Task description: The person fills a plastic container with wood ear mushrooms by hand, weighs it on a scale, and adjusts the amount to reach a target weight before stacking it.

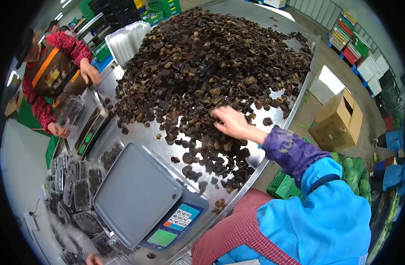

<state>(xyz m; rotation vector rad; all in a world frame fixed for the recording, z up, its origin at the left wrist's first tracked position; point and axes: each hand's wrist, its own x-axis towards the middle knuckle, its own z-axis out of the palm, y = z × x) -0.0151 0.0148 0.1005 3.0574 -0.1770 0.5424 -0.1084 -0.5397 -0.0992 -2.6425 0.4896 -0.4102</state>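
My right hand (232, 122), in a purple cuff and blue sleeve, is low over the near part of a large heap of dark, curled pieces like dried fungus (198, 66). Its fingers are bent and apart, touching the pieces, with none visibly held. At the bottom left edge, only a bit of what appears to be my left hand (94, 259) shows, beside a blurred greyish shape; its fingers are mostly cut off. Between the hands is a digital scale (180, 218) with a bare grey tray (136, 194).
Clear plastic boxes (82, 194), several filled, crowd the left side. A person (56, 70) in red sleeves and brown apron stands across at a second scale (90, 132). The metal table's raised edge (295, 106) runs along the right, near a cardboard box (339, 121).
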